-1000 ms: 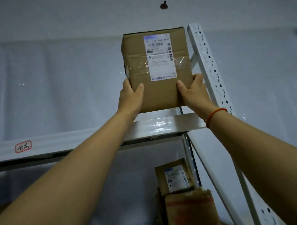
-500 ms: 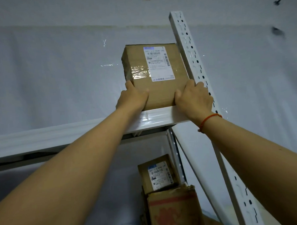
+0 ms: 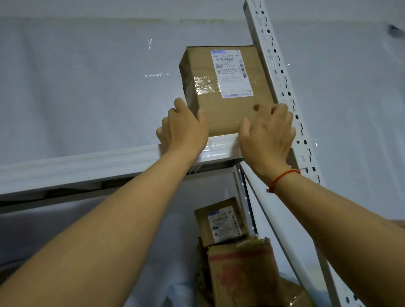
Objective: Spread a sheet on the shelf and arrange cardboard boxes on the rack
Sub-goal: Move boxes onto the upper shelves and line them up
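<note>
A brown cardboard box point(image 3: 225, 110) with a white shipping label stands upright on the top shelf point(image 3: 81, 165) of the white rack, at its right end against the perforated upright post point(image 3: 279, 80). My left hand point(image 3: 184, 131) grips the box's lower left corner, thumb on the front face. My right hand point(image 3: 268, 132) presses on the lower right corner, fingers curled over the front. A thin glossy sheet wraps the shelf's front edge under my hands.
On the shelf below, a smaller labelled box point(image 3: 220, 222) sits on a torn box with red print point(image 3: 244, 274). A plastic-covered wall point(image 3: 78, 89) lies behind the rack. A diagonal brace point(image 3: 267, 215) runs down on the right.
The box has gone from held above the shelf edge to standing on the shelf, pushed further back and right against the post. Both hands have slid down to its bottom corners.
</note>
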A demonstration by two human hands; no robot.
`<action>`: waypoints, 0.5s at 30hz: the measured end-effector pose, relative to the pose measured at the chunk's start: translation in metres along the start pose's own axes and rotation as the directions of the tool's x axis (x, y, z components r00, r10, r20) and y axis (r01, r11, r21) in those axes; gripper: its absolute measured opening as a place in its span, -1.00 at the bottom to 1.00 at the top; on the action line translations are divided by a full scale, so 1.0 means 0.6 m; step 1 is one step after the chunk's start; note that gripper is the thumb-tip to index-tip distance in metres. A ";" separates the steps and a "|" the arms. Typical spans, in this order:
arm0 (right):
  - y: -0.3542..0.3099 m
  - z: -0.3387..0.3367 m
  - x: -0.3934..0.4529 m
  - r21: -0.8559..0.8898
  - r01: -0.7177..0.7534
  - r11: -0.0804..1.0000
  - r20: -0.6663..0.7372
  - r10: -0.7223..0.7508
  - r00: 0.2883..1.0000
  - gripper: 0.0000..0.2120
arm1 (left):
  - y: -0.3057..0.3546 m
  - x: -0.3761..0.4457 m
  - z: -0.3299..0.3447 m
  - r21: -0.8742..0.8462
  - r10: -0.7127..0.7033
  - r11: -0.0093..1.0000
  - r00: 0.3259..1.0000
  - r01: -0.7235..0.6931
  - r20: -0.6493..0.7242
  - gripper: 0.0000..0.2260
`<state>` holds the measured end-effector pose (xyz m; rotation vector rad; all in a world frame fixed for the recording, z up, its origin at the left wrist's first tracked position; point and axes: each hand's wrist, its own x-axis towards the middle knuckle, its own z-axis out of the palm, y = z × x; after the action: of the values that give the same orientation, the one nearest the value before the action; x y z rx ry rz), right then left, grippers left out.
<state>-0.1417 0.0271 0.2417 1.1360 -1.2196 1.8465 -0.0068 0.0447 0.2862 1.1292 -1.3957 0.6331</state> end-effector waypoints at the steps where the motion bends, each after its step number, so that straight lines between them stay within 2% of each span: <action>1: -0.015 0.003 -0.014 0.053 0.025 0.998 -0.027 -0.023 0.999 -0.73 | -0.008 -0.012 -0.005 -0.005 0.044 0.999 0.995 -0.044 -0.092 -0.60; 4: -0.072 0.015 -0.071 0.245 0.076 0.966 -0.099 -0.053 0.994 -0.75 | -0.059 -0.055 -0.028 -0.100 0.210 0.961 0.917 -0.257 -0.338 -0.68; 6: -0.114 0.025 -0.117 0.377 0.112 0.919 -0.128 -0.068 0.989 -0.74 | -0.109 -0.093 -0.049 -0.119 0.313 0.912 0.852 -0.393 -0.418 -0.72; 7: -0.132 0.030 -0.139 0.439 0.125 0.890 -0.133 -0.073 0.988 -0.74 | -0.132 -0.113 -0.058 -0.121 0.353 0.892 0.839 -0.435 -0.415 -0.74; 9: -0.173 0.042 -0.190 0.545 0.112 0.831 -0.106 -0.064 0.992 -0.73 | -0.190 -0.156 -0.079 -0.125 0.395 0.879 0.850 -0.460 -0.349 -0.75; 11: -0.211 0.059 -0.245 0.600 0.074 0.797 -0.047 -0.058 0.997 -0.72 | -0.256 -0.196 -0.099 -0.105 0.380 0.904 0.892 -0.414 -0.245 -0.76; 15: -0.280 0.107 -0.365 0.616 -0.031 0.787 0.160 -0.086 0.983 -0.70 | -0.391 -0.261 -0.143 -0.006 0.177 0.984 0.984 -0.177 -0.011 -0.80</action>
<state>0.1135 0.0173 0.1190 1.6901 -0.6691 2.2359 0.2172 0.0711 0.0968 1.0024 -1.4991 0.7586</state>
